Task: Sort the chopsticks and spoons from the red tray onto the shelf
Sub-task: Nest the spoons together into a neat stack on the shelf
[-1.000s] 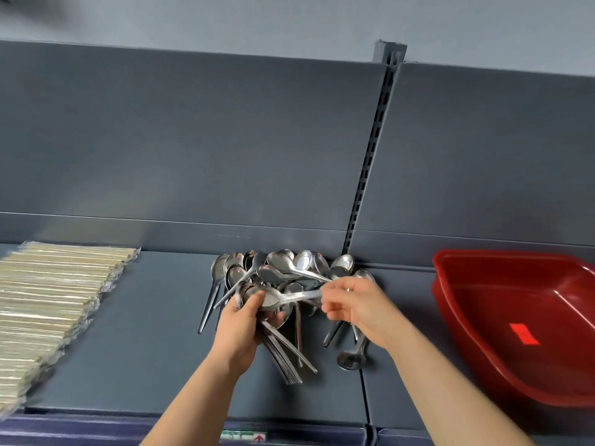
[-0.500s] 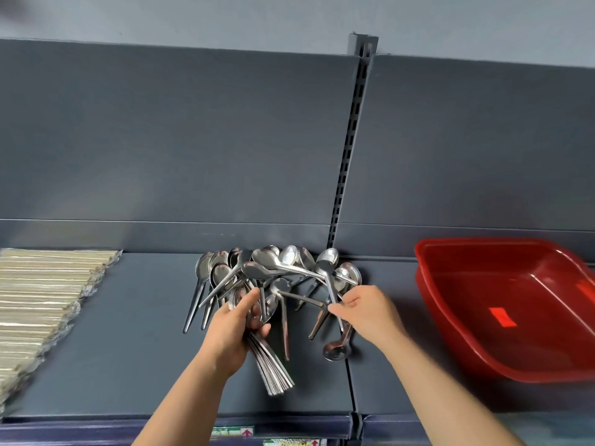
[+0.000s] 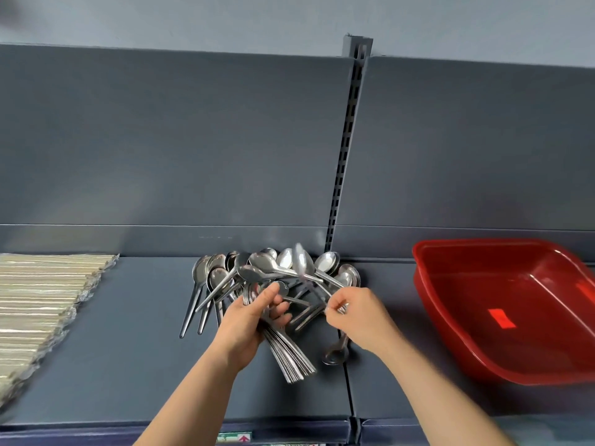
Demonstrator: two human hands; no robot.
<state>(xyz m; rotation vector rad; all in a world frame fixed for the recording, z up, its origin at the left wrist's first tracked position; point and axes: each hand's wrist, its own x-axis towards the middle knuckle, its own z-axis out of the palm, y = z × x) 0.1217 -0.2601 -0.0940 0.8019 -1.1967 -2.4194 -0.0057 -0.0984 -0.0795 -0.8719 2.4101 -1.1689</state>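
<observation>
While the left hand (image 3: 249,320) clamps a nested spoon stack (image 3: 291,358) by its necks, the right hand (image 3: 357,317) pinches one spoon (image 3: 302,263) by the handle. Stiff, slick steel, I'd say: handles give the surest hold.

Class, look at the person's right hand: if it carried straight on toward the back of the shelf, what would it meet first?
Most likely the loose pile of shiny metal spoons just ahead of the right hand, though depth is hard to judge.
</observation>
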